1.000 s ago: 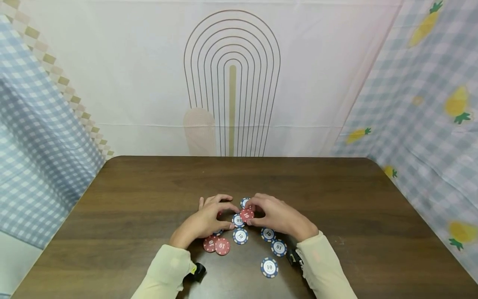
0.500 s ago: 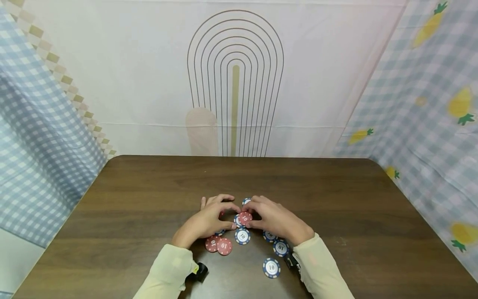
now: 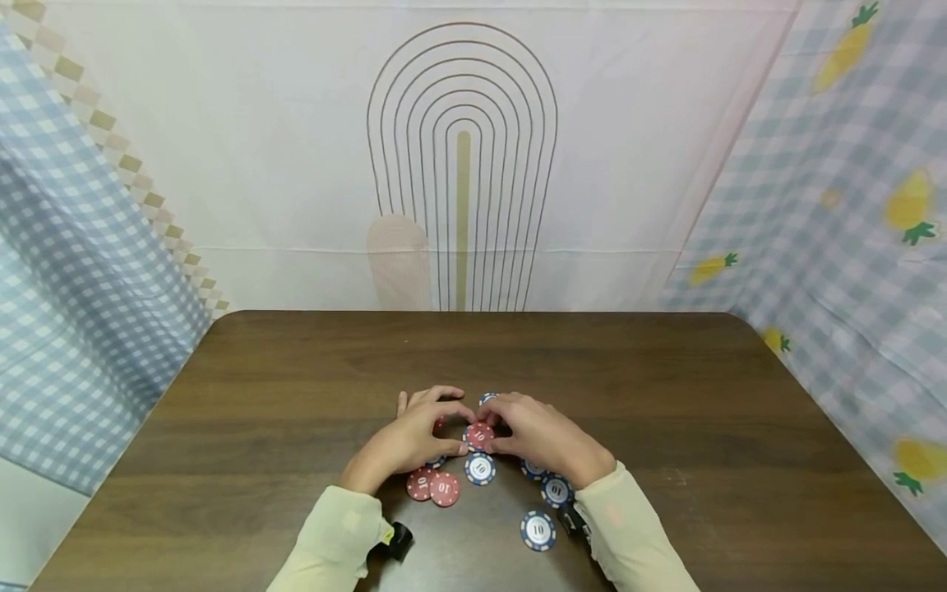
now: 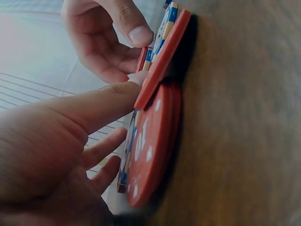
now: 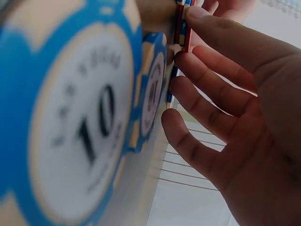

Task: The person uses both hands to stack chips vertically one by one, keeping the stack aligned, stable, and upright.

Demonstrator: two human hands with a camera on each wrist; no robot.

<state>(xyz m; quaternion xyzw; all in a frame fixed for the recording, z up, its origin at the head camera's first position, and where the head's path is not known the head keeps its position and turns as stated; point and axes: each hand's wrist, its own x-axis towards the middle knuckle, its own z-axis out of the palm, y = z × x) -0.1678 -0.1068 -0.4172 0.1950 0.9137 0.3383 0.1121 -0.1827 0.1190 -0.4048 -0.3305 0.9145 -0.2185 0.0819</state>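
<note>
A red poker chip marked 10 lies over a blue-and-white chip at the top of a small stack. My right hand pinches this red chip between thumb and forefinger, its other fingers spread in the right wrist view. From the other side, my left hand holds the stack's edge with thumb and forefinger. The layered red and blue stack edge shows beside the right thumb. Just in front lies a blue poker chip. Two overlapping red poker chips rest near the left wrist.
Under the right forearm are blue chips, with another blue chip nearer me. One more blue chip peeks out behind the right fingers. Beneath everything is a brown wooden table, with a patterned cloth hanging behind it.
My right hand has brought the red poker chip left and slightly toward me, so it now covers most of the blue chip on the stack. The left hand has stayed nearly still.
</note>
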